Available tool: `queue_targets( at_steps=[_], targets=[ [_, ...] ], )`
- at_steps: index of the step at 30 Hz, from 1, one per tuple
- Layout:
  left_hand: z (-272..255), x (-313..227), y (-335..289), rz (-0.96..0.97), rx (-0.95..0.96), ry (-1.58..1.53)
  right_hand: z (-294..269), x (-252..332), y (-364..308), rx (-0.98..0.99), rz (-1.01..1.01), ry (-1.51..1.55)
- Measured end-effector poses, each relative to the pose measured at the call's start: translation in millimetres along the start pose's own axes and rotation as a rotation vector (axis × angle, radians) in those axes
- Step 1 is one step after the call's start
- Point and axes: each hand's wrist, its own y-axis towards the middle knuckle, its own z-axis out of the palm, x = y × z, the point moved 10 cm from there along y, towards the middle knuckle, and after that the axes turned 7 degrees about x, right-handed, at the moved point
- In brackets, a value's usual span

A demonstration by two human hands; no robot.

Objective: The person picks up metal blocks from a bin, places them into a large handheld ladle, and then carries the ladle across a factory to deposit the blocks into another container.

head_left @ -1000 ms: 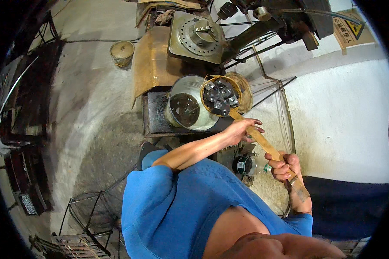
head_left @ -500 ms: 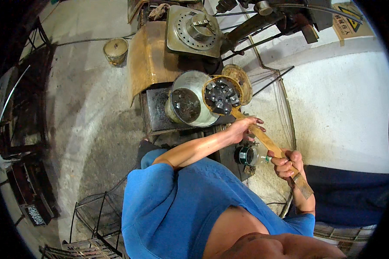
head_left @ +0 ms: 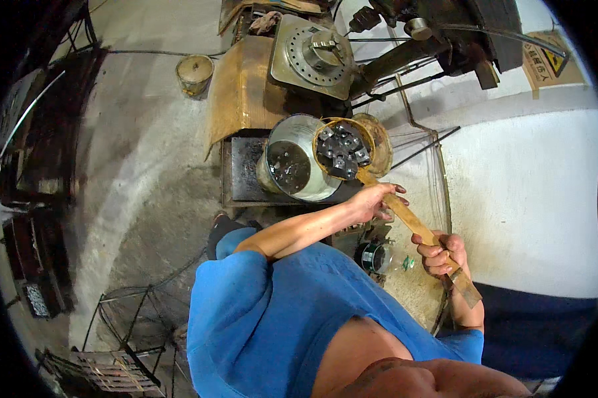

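Both my hands are closed on the flat wooden handle (head_left: 410, 217) of a long-handled scoop. My left hand (head_left: 376, 201) wraps the handle just below the scoop's round head, and my right hand (head_left: 442, 254) grips it close to its end. Dark, blocky metal parts (head_left: 343, 149) are heaped in the head, inside its yellow rim (head_left: 320, 166). The head is beside the right rim of a pale metal bucket (head_left: 305, 129). Dark liquid (head_left: 288, 166) with small glints lies in the bucket's bottom.
Beyond the bucket stands a drilling machine with a round chuck on a square table (head_left: 286, 69). A tan bent sheet (head_left: 242, 86) hangs beside it. Behind the scoop is a round woven basket or lid (head_left: 382, 142). A clear plastic bottle (head_left: 378, 257) lies below my forearms. A lidded pail (head_left: 194, 74) stands far left.
The surroundings have shifted slightly down and right in the picture at the top, as the view turned. My hands keep the same grip, and the loaded scoop stays beside the bucket.
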Motion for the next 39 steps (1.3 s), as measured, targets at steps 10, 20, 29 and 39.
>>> queue_targets(
  at_steps=[10, 20, 29, 39],
  targets=[
    [-13.8, -9.8, 10.3, 0.110, -0.054, 0.074, -12.5, 17.2, -1.0, 0.004, 0.067, -0.138],
    [-29.2, -6.4, 17.6, 0.130, -0.113, 0.062, -30.2, 29.8, -4.9, 0.030, 0.099, -0.132],
    [-44.6, 16.8, 33.2, 0.090, -0.183, -0.045, -47.2, 51.7, -13.7, 0.039, 0.156, -0.102],
    [-53.6, 12.3, 22.1, 0.130, -0.373, 0.050, -73.0, 55.6, -14.5, 0.132, 0.200, -0.058]
  ],
)
